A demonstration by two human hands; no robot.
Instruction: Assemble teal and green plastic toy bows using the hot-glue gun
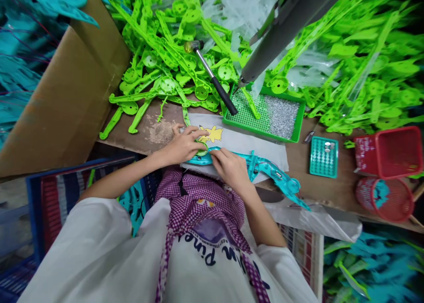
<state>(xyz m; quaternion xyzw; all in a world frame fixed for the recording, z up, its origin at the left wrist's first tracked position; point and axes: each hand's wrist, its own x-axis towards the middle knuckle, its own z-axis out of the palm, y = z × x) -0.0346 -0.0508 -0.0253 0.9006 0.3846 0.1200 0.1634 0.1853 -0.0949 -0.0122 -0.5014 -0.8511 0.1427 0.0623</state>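
Right now, the person in the checked apron (pixel 198 192) is working at the bench with both hands close together. The left hand (pixel 185 145) is bending its fingers, partly spread, over a green disc (pixel 202 149); from here I am not telling whether it is gripping or only pressing. The right hand (pixel 230 165) is keeping its fingers narrow and bunched, touching the long blue toy part (pixel 265 166) just beside that disc, and I cannot tell whether anything small is sitting between the fingertips. The blue toy part is lying along the near edge of a pale sheet (pixel 261 146), its right end reaching past it. A yellow cartoon figure (pixel 213 134) is showing on the sheet beyond the left hand. Behind, a green tray (pixel 300 124) is holding small metal pieces (pixel 281 116), and a hammer (pixel 212 75) is resting across the heaped green parts (pixel 165 47), its grip reaching the tray's left end. To the right, a small teal tray (pixel 323 168) is carrying silver discs (pixel 328 146) near two red baskets.
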